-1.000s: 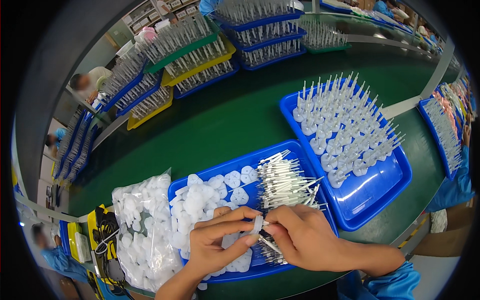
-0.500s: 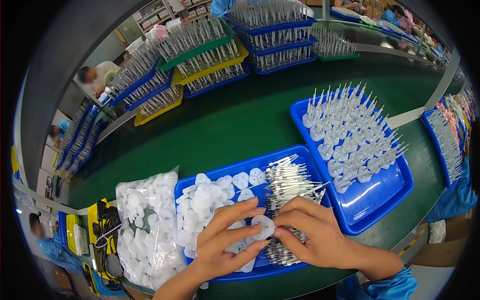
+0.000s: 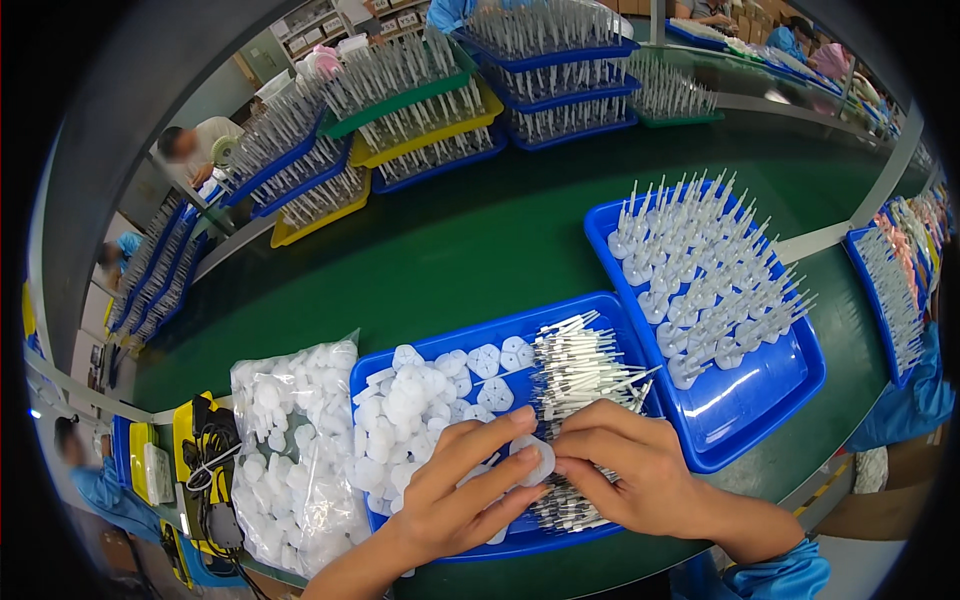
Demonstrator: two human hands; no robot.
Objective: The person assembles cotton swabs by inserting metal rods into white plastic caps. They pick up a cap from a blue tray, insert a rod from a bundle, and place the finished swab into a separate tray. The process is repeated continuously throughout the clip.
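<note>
Black cables (image 3: 216, 436) lie over a yellow item (image 3: 184, 428) at left, with a blue-clad person (image 3: 112, 490) beyond, a brown cardboard box (image 3: 870, 502) at lower right, and loaded shelving (image 3: 312, 36) at the rear.

1 head-worn fisheye view looks down from close above, across the green table (image 3: 450, 240).

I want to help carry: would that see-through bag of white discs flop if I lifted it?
The clear bag would probably sag, since it looks thin and wrinkled. The loose white discs inside would likely shift, being heaped without order.
</note>
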